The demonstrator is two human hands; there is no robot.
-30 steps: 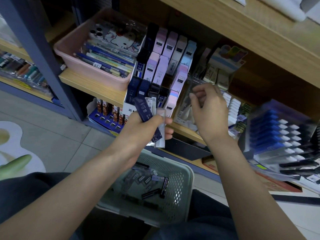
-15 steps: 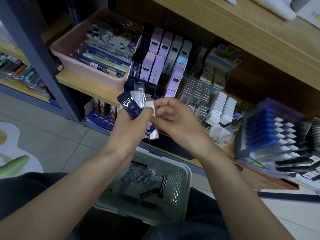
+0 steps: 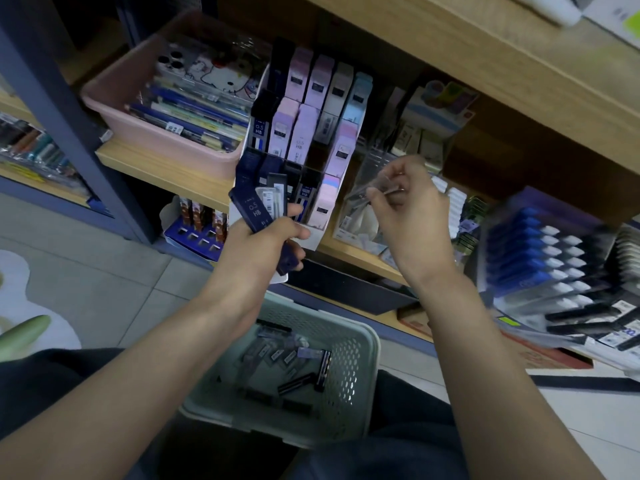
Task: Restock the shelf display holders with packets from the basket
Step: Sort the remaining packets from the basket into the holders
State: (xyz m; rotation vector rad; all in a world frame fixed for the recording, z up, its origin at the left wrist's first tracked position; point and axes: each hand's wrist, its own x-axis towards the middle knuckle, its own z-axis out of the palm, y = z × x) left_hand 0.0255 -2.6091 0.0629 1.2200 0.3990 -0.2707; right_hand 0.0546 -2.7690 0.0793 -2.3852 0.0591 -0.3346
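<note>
Left hand (image 3: 256,251) is gripping the packet bundle (image 3: 254,211) at 11 o'clock; right hand (image 3: 412,223), leaving that bundle, is now pinching one clear packet (image 3: 384,187) and, I am judging, bringing it to the clear holder (image 3: 372,161) at 1 o'clock.

The basket (image 3: 363,344) is pale green plastic with holed walls, near me and low in the middle. Loose packets (image 3: 289,356), some clear and some black, lie scattered flat on its bottom. My left hand (image 3: 263,244) grips a fanned bunch of packets (image 3: 256,211): the front one is dark blue, marked 0.5 HB and leaning left, with clear ones behind it. My right hand (image 3: 412,216) pinches one clear packet (image 3: 375,188), held up before the far shelf. The white stepped holder (image 3: 315,239) stands on that shelf, its rows filled with upright packets (image 3: 304,133) in pink, lilac, pale blue and dark blue.
</note>
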